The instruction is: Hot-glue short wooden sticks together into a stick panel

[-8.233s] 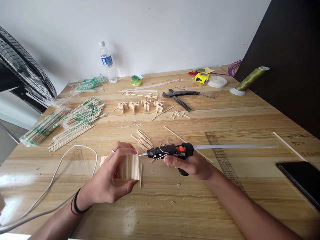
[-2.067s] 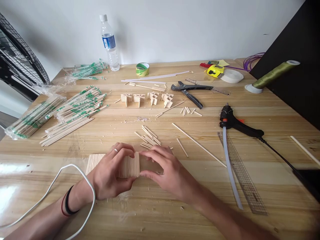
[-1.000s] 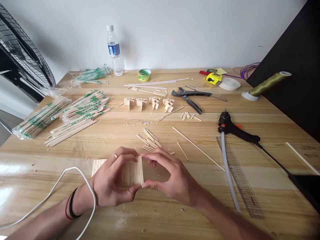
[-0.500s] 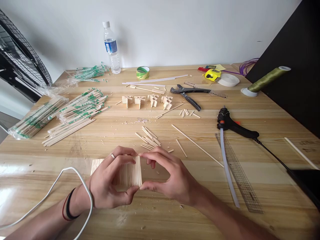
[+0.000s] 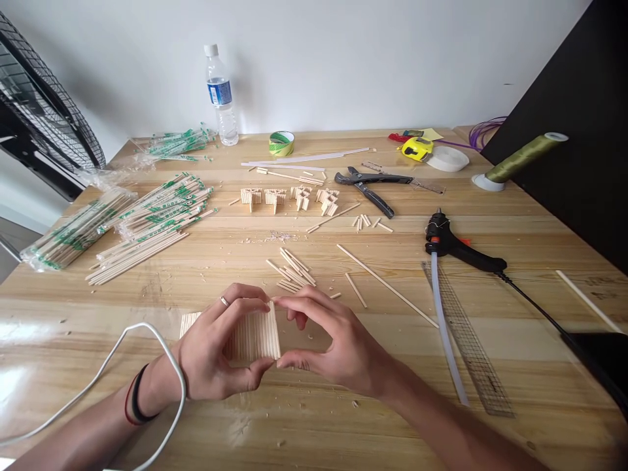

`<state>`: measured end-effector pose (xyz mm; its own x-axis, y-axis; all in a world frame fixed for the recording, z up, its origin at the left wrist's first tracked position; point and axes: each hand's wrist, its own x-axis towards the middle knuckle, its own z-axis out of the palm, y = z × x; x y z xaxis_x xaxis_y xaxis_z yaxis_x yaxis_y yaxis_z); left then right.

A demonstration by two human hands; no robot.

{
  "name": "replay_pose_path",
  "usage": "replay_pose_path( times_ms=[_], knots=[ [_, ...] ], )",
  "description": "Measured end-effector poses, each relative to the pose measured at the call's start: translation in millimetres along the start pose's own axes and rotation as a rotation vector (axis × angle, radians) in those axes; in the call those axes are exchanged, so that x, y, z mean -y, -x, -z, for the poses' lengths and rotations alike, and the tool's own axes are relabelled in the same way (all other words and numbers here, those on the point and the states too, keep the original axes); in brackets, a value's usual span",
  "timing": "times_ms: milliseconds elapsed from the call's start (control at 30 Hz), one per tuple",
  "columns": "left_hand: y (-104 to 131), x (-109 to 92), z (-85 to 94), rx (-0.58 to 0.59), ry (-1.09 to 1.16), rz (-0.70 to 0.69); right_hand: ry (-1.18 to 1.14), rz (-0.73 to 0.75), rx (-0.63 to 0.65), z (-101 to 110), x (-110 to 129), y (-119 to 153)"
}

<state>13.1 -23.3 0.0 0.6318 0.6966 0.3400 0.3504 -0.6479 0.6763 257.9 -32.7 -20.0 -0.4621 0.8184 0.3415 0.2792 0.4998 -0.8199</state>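
A panel of short wooden sticks laid side by side (image 5: pixel 250 337) is held near the front of the table. My left hand (image 5: pixel 223 347) grips it, with fingers along the far edge and thumb along the near edge. At the panel's right end, my right hand (image 5: pixel 328 337) pinches the outermost stick between its fingertips at the top corner and its thumb at the bottom corner. Another ribbed stick piece (image 5: pixel 189 322) shows behind my left hand, mostly hidden. Short cut sticks (image 5: pixel 294 271) lie in a loose pile just beyond my hands.
A glue gun (image 5: pixel 444 242) and a clear ruler (image 5: pixel 471 347) lie on the right. Black cutters (image 5: pixel 373 186) and small stick assemblies (image 5: pixel 275 198) stand farther back. Bagged sticks (image 5: pixel 78 229) lie left. A white cable (image 5: pixel 161 343) crosses my left wrist.
Both hands and the panel have shifted very slightly upward in the view. The grips look the same, and the view itself has moved a little.
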Motion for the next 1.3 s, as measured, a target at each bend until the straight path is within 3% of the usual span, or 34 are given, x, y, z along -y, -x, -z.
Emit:
replay_pose_path(
  times_ms=[767,1300],
  knots=[
    [4.4,-5.2,-1.3,0.004,0.015,0.013,0.015,0.037,-0.066,-4.2,1.6,-0.5],
    [0.2,-3.9,1.6,-0.031,-0.034,-0.010,-0.007,-0.019,-0.020,1.6,0.3,-1.5]
  ],
)
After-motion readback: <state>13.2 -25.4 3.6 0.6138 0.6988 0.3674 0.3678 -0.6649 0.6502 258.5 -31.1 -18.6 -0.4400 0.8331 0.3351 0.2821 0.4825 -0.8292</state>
